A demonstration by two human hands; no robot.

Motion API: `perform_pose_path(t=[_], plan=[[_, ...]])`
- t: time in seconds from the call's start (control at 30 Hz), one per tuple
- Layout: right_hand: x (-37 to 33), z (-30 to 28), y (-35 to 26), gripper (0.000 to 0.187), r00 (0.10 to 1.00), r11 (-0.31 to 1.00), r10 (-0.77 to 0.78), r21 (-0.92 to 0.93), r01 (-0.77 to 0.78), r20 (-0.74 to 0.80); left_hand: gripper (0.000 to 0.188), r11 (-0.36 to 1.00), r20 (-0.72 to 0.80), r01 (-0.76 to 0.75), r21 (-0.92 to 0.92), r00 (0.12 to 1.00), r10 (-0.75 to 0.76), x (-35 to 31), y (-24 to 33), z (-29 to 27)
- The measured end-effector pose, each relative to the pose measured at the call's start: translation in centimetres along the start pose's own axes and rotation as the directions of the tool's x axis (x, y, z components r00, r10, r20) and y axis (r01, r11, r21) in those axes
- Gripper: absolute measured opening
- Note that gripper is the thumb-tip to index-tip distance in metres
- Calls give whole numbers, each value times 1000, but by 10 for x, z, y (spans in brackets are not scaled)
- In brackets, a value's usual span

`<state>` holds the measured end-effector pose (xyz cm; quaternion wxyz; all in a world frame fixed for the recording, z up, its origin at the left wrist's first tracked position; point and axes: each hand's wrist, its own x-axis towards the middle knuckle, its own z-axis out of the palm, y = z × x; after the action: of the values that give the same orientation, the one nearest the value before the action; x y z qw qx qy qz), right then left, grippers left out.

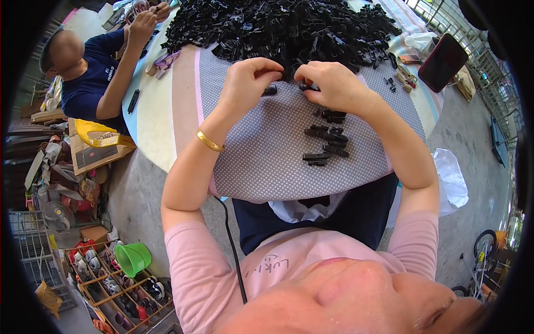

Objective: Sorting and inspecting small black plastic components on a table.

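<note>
Both my hands are raised over the near side of a large pile of small black plastic parts [278, 28] on the table. The fingers of my left hand [247, 83] are bent and closed, with a black plastic part [270, 90] at their lower edge. My right hand [334, 86] pinches another black plastic part [309, 87] between thumb and fingers. The fingertips of the two hands point toward each other, a small gap apart. Nearer to me, below my right hand, several black plastic parts [326, 133] lie in a loose row on the dotted cloth [261, 156].
Across the left side, a co-worker in a dark blue shirt [92, 75] handles something small. A dark phone [443, 63] stands upright at the right table edge, near small tan pieces [405, 80]. On the floor are a green bucket [133, 259] and a shoe rack [119, 295].
</note>
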<state>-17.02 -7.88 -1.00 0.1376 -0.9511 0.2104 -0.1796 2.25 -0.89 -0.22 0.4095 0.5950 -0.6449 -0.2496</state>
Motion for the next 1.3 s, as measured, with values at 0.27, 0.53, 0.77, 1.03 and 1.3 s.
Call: perform_pose_path(t=[0.27, 0.53, 0.77, 1.03, 1.3], plan=[[4, -15, 6, 23, 989, 960, 62, 280, -22, -133, 20, 721, 191, 254, -645, 967, -169, 2, -5, -4], [7, -9, 3, 30, 938, 205, 346, 976, -68, -7, 16, 741, 102, 95, -665, 994, -36, -1, -8, 10], [7, 5, -11, 29, 887, 183, 462, 978, -101, 5, 22, 841, 24, 52, -538, 999, -46, -8, 9, 17], [8, 8, -12, 23, 865, 305, 478, 952, -2, -151, 34, 853, -66, -15, -522, 998, -23, -11, 12, 20], [7, 16, -11, 23, 862, 403, 455, 915, 25, -224, 31, 857, -136, -75, -509, 991, 6, -20, 19, 27]])
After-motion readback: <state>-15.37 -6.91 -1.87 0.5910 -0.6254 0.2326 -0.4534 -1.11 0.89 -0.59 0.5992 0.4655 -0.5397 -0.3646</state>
